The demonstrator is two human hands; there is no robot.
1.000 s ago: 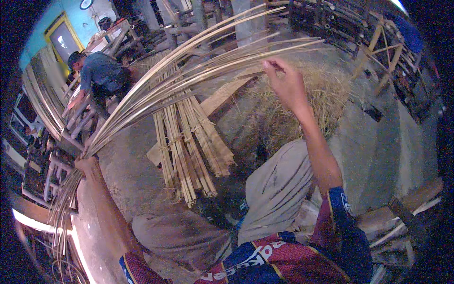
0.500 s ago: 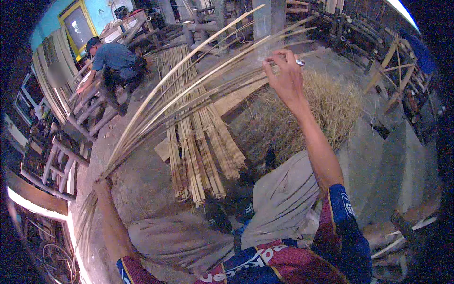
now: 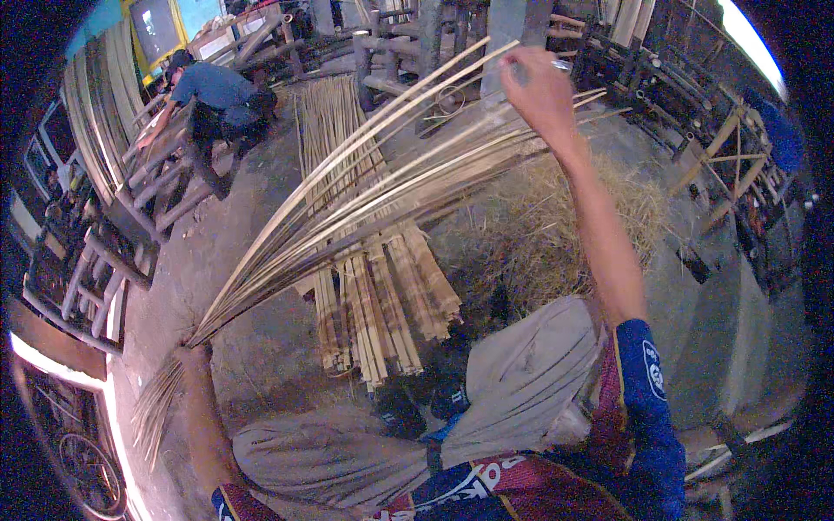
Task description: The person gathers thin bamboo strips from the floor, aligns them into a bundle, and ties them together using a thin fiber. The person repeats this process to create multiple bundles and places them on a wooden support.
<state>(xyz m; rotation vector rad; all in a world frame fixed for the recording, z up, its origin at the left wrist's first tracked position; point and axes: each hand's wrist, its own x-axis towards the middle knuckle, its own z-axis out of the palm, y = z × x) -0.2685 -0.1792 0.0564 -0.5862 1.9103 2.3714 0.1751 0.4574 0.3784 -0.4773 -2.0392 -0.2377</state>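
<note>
Thin split bamboo strips (image 3: pixel 347 204) fan out in a long loose bundle across the view. Near their lower left end, my left hand (image 3: pixel 193 354) is closed around them, and short tails stick out below the fist. My right hand (image 3: pixel 540 91) is raised at the far right, near the strips' spread ends. Its fingers look curled but are smeared by motion, so whether a strip is between them is unclear. Some strips run behind or beside the right wrist. Below the fan, tied bundles of flat bamboo slats (image 3: pixel 369 317) lie on the floor before my feet.
A heap of dry straw-like shavings (image 3: pixel 565 234) lies right of the slats. At the far left a person (image 3: pixel 217 95) bends over a wooden frame (image 3: pixel 165 187). Bamboo pole racks (image 3: pixel 747 165) stand on the right, and a post (image 3: pixel 521 26) rises at the back.
My right hand has moved slightly up and to the right and its fingers are now blurred. The strips are spread wider. The view has shifted a little; the left hand still grips the bundle.
</note>
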